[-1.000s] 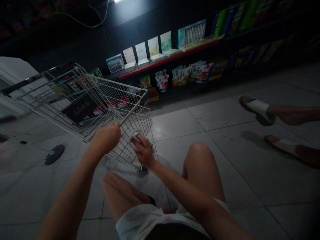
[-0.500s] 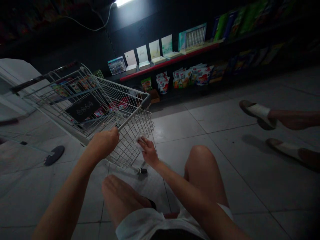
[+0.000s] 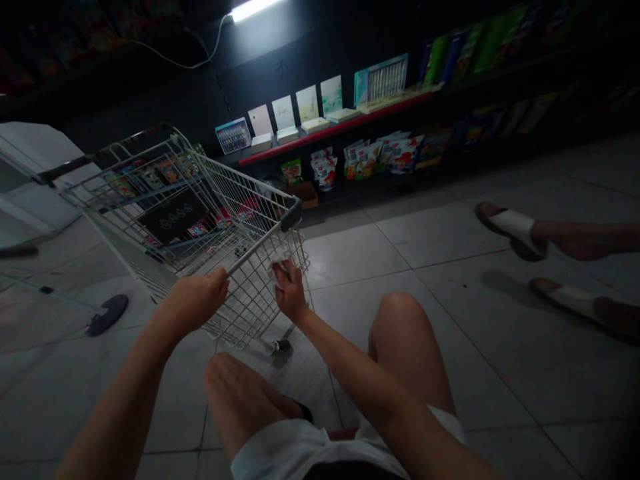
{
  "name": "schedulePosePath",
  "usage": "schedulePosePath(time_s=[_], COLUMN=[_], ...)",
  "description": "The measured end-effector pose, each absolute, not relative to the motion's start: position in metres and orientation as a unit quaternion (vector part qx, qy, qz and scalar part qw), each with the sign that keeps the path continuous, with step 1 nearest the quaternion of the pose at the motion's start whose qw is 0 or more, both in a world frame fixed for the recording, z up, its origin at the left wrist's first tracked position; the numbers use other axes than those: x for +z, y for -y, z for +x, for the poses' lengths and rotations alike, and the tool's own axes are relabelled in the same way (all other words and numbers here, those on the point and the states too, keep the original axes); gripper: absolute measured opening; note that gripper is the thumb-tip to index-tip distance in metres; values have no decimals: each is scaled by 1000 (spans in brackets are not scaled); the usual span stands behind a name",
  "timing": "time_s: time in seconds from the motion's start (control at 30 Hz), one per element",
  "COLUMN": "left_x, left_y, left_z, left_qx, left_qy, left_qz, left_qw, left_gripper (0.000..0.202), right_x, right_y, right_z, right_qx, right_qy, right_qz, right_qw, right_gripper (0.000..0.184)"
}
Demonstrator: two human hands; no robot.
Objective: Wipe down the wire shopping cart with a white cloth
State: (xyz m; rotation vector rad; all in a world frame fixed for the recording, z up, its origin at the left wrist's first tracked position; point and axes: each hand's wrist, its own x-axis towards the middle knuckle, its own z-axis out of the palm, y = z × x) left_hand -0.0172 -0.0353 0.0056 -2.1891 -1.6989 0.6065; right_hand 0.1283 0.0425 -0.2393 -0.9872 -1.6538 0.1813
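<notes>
A wire shopping cart [image 3: 165,200] stands tilted in front of me on the tiled floor. My left hand [image 3: 195,300] is closed round the top rail of its near end. My right hand [image 3: 287,290] presses a small white cloth [image 3: 280,261] against the wire mesh of that end, just below the dark corner cap [image 3: 291,215]. My bare knees [image 3: 400,313] are bent below the hands. A small cart wheel [image 3: 281,345] rests on the floor under my right wrist.
Dim shop shelves [image 3: 340,123] with cards and snack packets line the back wall under a strip light [image 3: 253,8]. Another person's feet in white sandals [image 3: 515,227] rest on the floor at right. A white cabinet [image 3: 30,173] stands at left, a dark disc [image 3: 107,312] near it.
My right hand has slid the cloth upward along the cart's end mesh toward the corner. My left hand has shifted slightly left and down on the rail.
</notes>
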Motion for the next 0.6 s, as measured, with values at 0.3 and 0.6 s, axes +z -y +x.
schedulePosePath(time_s=[0.3,0.6], left_x=[17,-4], left_y=[26,-25], left_z=[18,72], left_qx=[170,66], left_qy=[645,619], left_qz=[-731,-761], left_qw=[147,185], left_gripper=[44,46], right_x=[-144,-147], right_y=[-90,-70], right_z=[201,163], right_qx=[16,-16], right_qy=[630,702], right_qz=[-459,-434], right_qw=[627,564], right_gripper=[69,55])
